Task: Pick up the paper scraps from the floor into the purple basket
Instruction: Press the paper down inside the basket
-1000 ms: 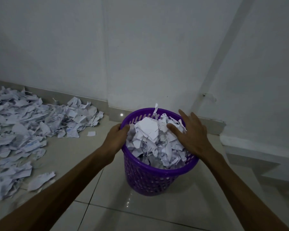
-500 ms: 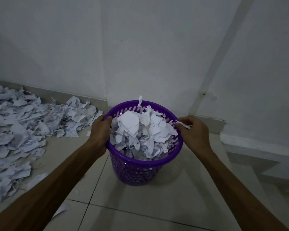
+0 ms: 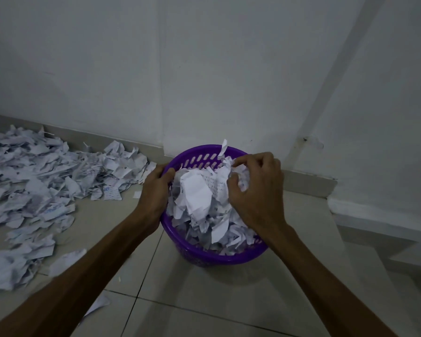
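Head view: the purple basket is standing on the floor by the wall's foot, heaped with paper. The left hand is gripping the basket's left rim, fingers curled over it. The right hand is clawing into the heap, fingers bent around paper. Packing down looks to be the step in hand; next, reaching for the paper scraps spread along the floor's left edge. Half a second earlier, the right hand was gripping the right rim.
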